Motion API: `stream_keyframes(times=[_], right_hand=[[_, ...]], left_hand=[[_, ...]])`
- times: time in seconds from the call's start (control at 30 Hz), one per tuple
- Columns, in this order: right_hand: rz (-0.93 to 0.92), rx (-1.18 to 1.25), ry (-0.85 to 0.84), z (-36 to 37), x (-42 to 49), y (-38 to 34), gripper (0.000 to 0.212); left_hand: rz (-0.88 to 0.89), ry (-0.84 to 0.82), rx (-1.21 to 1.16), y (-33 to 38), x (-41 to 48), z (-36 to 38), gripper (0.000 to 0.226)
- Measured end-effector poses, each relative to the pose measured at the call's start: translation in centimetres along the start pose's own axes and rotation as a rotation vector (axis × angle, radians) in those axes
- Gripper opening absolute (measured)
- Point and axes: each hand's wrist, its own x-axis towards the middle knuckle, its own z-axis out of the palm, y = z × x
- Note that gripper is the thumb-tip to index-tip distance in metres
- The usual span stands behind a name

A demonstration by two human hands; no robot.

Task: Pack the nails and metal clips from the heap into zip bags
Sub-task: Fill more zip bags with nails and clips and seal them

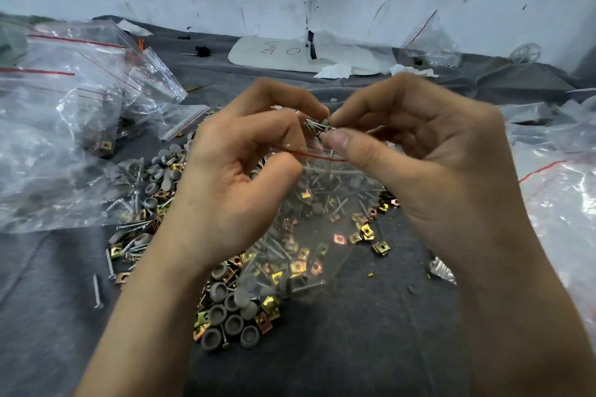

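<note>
A heap of nails, gold metal clips and grey caps (225,306) lies on the dark cloth in front of me. Above it hangs a small clear zip bag (309,219) with a red line at its mouth. My left hand (238,177) grips the bag's top edge on the left side. My right hand (416,155) pinches a small bunch of nails and clips (317,124) between thumb and fingers, just above the bag's mouth. The left fingertips touch the same bunch. The bag's lower part is see-through, so I cannot tell what lies inside it.
A pile of clear zip bags (80,106), some with parts inside, lies at the left. More plastic bags (561,177) lie at the right. A white board (290,55) and crumpled paper (335,71) rest by the stained wall. A loose nail (96,292) lies at the lower left.
</note>
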Motion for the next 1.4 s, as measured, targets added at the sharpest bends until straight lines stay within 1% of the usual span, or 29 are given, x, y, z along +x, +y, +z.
stream_keyframes(times=[0.2,0.3,0.57,0.67,0.73,0.77,0.8,0.87,0.93,1.0,1.17,1.3,1.37,1.4], right_hand=[[0.035,-0.036,-0.004,-0.4,-0.2,0.3,0.007],[0.061,-0.051,0.029,-0.6,-0.2,0.4,0.002],[0.11,-0.024,0.12,-1.2,0.0,1.0,0.007],[0.173,-0.004,0.168,-1.5,0.1,2.5,0.009],[0.269,-0.029,0.197,-1.6,0.2,4.7,0.008],[0.336,-0.07,0.198,-1.6,0.1,6.1,0.012],[0.416,-0.128,0.179,-1.4,0.0,7.6,0.016],[0.566,-0.288,0.074,-0.9,-0.4,10.3,0.017],[0.609,-0.473,-0.076,-0.4,-0.9,12.0,0.023],[0.595,-0.562,-0.162,-0.1,-1.2,12.6,0.027],[0.556,-0.635,-0.263,0.0,-1.1,12.3,0.018],[0.528,-0.673,-0.351,-0.2,-0.9,12.1,0.019],[0.539,-0.635,-0.331,-0.6,-0.7,11.7,0.015],[0.548,-0.56,-0.293,-0.9,-0.6,11.2,0.015]], left_hand=[[0.002,0.017,0.005,0.0,0.0,-0.2,0.014],[0.005,0.02,0.001,0.0,0.0,-0.1,0.013],[-0.011,0.04,-0.001,0.0,0.0,-0.3,0.012],[-0.027,0.044,-0.023,-0.1,0.0,-0.3,0.012],[-0.034,0.052,-0.024,-0.2,0.0,-0.4,0.011],[-0.034,0.059,-0.013,-0.3,0.0,-0.4,0.01],[-0.03,0.067,0.001,-0.5,0.0,-0.5,0.01],[-0.028,0.082,0.017,-0.8,0.0,-0.8,0.011],[-0.032,0.095,0.021,-1.0,0.0,-1.1,0.012],[-0.034,0.105,0.03,-1.1,0.0,-1.2,0.013],[-0.022,0.099,0.077,-1.2,-0.1,-1.4,0.015],[-0.033,0.102,0.056,-1.3,-0.1,-1.5,0.014],[-0.036,0.102,0.057,-1.3,-0.1,-1.5,0.014],[-0.038,0.101,0.057,-1.2,-0.2,-1.5,0.014]])
